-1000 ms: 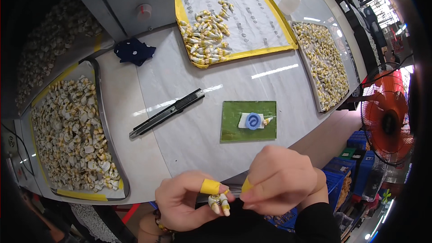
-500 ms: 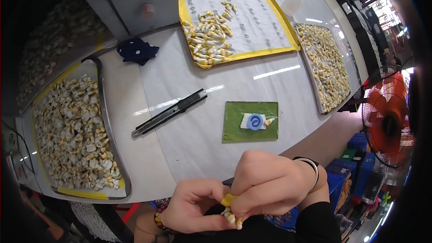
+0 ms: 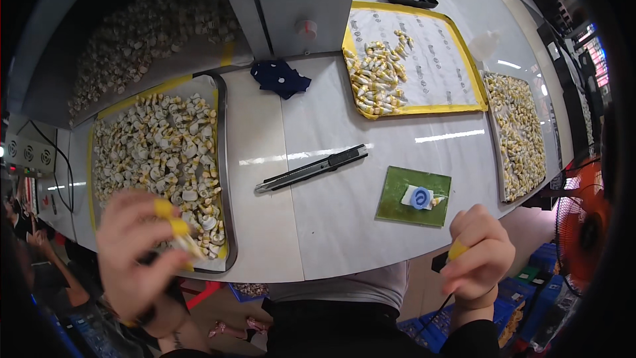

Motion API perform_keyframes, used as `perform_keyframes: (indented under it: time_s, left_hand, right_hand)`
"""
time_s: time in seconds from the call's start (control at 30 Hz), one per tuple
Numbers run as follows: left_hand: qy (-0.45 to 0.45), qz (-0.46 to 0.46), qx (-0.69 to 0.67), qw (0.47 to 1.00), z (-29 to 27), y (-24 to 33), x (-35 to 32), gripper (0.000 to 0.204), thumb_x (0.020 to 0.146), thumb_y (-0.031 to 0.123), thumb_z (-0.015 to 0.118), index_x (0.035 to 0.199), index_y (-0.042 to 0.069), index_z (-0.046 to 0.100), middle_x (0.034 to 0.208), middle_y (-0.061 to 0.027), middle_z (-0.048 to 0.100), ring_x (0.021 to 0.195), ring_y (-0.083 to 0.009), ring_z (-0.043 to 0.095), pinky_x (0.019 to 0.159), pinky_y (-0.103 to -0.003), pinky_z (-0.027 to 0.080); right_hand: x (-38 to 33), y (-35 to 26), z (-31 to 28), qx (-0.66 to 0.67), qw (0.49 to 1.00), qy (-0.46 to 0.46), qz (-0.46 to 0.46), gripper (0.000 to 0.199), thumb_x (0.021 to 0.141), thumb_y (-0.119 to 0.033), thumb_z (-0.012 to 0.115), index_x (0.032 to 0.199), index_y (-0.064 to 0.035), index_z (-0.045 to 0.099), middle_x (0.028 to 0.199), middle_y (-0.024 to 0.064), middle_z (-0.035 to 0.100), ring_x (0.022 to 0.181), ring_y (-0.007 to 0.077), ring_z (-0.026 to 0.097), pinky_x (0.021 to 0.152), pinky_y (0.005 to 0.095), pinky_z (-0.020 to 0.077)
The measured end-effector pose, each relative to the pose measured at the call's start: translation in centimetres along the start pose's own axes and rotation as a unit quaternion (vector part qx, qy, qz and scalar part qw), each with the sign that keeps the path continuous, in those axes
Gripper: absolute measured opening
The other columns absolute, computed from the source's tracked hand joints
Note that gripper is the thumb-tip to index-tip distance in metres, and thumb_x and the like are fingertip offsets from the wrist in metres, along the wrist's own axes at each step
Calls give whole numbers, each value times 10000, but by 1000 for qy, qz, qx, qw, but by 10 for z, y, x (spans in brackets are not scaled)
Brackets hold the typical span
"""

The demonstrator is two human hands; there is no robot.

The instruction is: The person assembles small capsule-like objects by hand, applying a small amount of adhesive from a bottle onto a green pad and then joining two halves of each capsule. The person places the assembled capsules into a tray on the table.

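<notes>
The left hand [image 3: 136,255], blurry, is over the near edge of a dark-rimmed tray with yellow tape along its sides [image 3: 224,159]. This tray is full of small white and yellow pieces [image 3: 159,139], lying every which way. By the left thumb and pointing finger is one small white and yellow piece [image 3: 190,245]. Its long way slants from upper left down to lower right, but it is too blurry to tell which end is the tip. The left fingers are bent and partly apart; I cannot tell if they have hold of it. The right hand [image 3: 482,252] is off the counter's [image 3: 338,238] near edge, its fingers curled in, with yellow tape on one; I cannot see if anything is inside. At the back, a yellow-rimmed tray [image 3: 411,114] with white printed paper has long pieces heaped on its left side, many lying nearly sideways. A thin grey-rimmed tray [image 3: 495,142] on the right is covered with more. On a flat green square plate [image 3: 397,215], a round blue cup [image 3: 419,197] sits on white paper, and beside it one small piece points right and a little up.
</notes>
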State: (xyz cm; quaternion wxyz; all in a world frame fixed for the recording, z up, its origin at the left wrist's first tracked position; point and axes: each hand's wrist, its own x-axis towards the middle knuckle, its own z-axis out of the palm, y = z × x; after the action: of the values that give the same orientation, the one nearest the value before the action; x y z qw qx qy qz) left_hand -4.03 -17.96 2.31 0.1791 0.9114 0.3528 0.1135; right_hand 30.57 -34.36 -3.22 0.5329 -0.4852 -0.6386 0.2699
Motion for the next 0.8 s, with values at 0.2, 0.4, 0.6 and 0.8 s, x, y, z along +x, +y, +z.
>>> perform_keyframes:
  time_s: [0.2,0.4,0.6,0.8]
  left_hand:
    - [112,-155,27,981,-25,-84,75,394,727,190,778,1078,35,690,1077,-135,669,1023,-283,614,904,-400,466]
    - [98,-142,195,965,-19,-205,133,310,743,184,775,972,-7,690,990,-172,670,919,-303,663,782,-386,519]
    - [111,-103,195,969,-7,-246,139,332,845,223,698,1112,30,653,1058,-175,654,968,-357,631,832,-430,505]
    - [143,-82,222,961,-7,-245,135,217,902,120,588,1092,33,650,1034,-181,651,983,-362,610,845,-451,487]
  right_hand:
    - [-4,1,-12,-67,996,56,-19,187,676,-196,853,799,-111,741,729,-3,526,653,161,479,562,286,360]
    - [-6,-6,-18,-118,991,52,-15,177,670,-191,834,770,-99,721,703,4,533,629,161,479,551,282,358]
    - [-23,-5,-41,-148,986,75,31,149,655,-85,773,775,-53,691,671,31,557,620,158,503,548,276,372]
    - [23,-2,-48,-239,971,-10,22,128,690,-15,758,793,-34,684,699,54,583,638,187,555,574,285,428]
